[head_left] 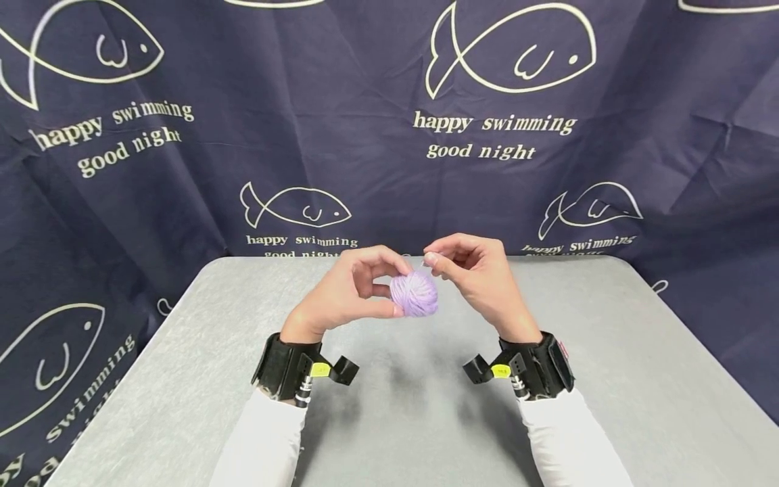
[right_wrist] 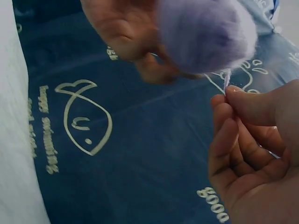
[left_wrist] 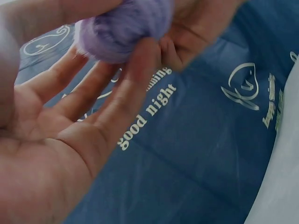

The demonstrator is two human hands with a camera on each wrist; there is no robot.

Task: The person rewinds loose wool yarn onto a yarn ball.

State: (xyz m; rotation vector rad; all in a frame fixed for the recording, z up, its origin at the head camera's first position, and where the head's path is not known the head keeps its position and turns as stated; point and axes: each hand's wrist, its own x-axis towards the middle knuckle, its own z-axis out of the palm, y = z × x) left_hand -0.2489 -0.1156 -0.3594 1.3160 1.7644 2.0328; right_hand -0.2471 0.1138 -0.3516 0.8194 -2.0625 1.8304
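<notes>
A small, soft, light-looking ball of lilac yarn [head_left: 414, 294] is being cradled above the table [head_left: 639, 379] in the left hand [head_left: 341, 294] grip, while its loose strand [right_wrist: 227, 78], best pulled gently, is being pinched by the right hand [head_left: 481, 281].

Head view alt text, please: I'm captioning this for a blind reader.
A person's left hand holds a small purple ball of yarn above a grey table, while the right hand pinches the yarn's loose end just above the ball. Behind hangs a navy cloth printed with white fish.

The yarn ball [head_left: 414, 294] is above the bench [head_left: 608, 379], between the left hand [head_left: 347, 291] and the right hand [head_left: 481, 277]; a curtain [head_left: 365, 155] hangs behind.
</notes>
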